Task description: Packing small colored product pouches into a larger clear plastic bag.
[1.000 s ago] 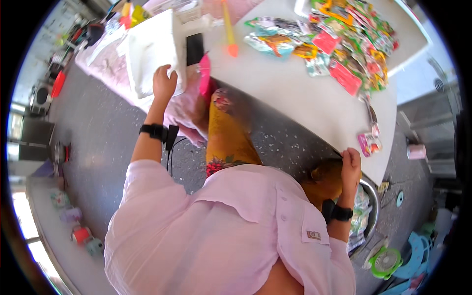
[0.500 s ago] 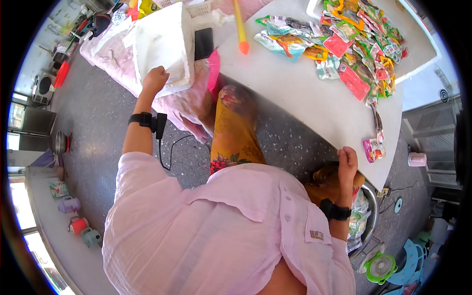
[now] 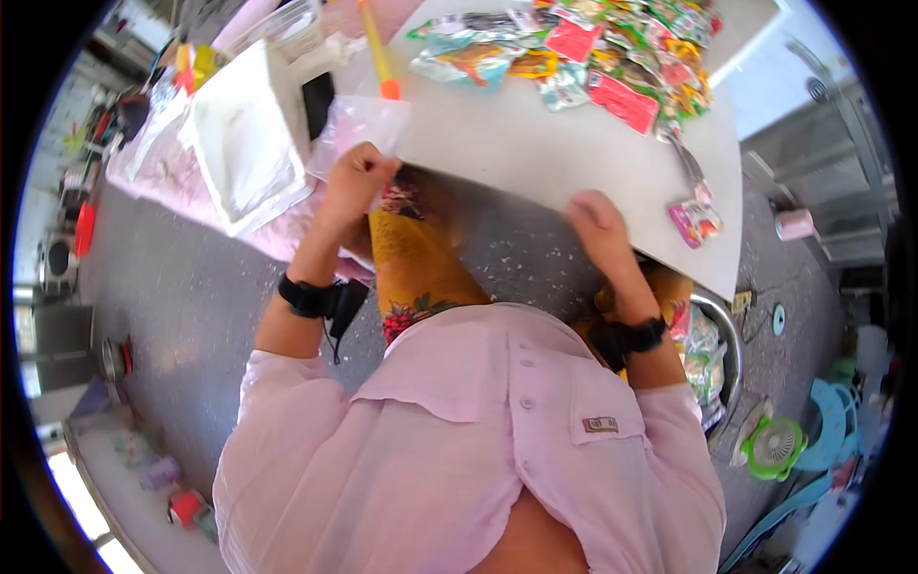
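A thin, clear plastic bag (image 3: 368, 124) spreads out beyond my left hand (image 3: 361, 180), whose fingers are closed on its near end. Beside it stands a white foam box (image 3: 251, 129), whose bottom looks bare, with a dark phone (image 3: 318, 103) along its right side. My right hand (image 3: 595, 226) hovers by the near edge of the white table (image 3: 497, 143). Motion smears its fingers, and nothing shows in them. A loose pile of small, colourful snack packets (image 3: 622, 67) lies across the far right of the table. One pink packet (image 3: 695, 222) sits apart, nearer to me.
A yellow stick with an orange tip (image 3: 382, 57) lies beyond the bag. Below the table's right corner, a metal basin (image 3: 732, 354) holds more packets. A green fan (image 3: 775, 448) stands on the floor at the right. Pink cloth (image 3: 153, 177) lies under the foam box.
My left hand has moved right from the foam box, and a clear bag now shows in it. My right hand has swung left and away from me along the table edge. The view has shifted.
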`<state>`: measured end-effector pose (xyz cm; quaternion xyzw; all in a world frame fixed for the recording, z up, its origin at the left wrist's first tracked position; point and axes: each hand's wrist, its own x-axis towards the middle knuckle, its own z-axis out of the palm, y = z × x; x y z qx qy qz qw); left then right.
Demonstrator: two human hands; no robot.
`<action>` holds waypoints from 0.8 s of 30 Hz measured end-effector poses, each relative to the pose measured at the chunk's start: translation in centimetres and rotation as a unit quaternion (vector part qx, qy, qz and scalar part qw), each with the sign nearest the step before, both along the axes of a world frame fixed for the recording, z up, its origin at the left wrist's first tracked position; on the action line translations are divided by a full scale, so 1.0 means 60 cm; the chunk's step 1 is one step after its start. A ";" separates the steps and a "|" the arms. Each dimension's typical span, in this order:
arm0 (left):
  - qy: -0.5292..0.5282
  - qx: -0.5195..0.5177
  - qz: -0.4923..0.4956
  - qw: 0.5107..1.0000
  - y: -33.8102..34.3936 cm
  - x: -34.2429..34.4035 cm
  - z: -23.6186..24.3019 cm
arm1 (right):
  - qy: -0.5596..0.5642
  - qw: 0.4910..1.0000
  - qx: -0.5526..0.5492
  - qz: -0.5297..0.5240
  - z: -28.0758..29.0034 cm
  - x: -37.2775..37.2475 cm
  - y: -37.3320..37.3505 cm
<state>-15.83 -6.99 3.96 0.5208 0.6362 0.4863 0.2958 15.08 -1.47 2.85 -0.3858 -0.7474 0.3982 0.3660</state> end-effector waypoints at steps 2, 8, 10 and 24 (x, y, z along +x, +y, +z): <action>0.007 -0.036 -0.024 0.999 0.012 0.074 0.006 | -0.008 0.999 -0.020 0.035 0.005 -0.037 0.003; 0.227 -0.013 -0.057 0.972 0.048 0.187 -0.031 | 0.190 0.935 -0.299 0.008 0.006 -0.135 0.005; 0.199 -0.020 -0.055 0.978 0.056 0.202 -0.034 | 0.191 0.933 -0.304 0.002 -0.022 -0.134 0.026; 0.290 0.115 0.008 0.950 0.104 0.166 -0.024 | 0.156 0.926 -0.343 -0.014 -0.029 -0.098 0.116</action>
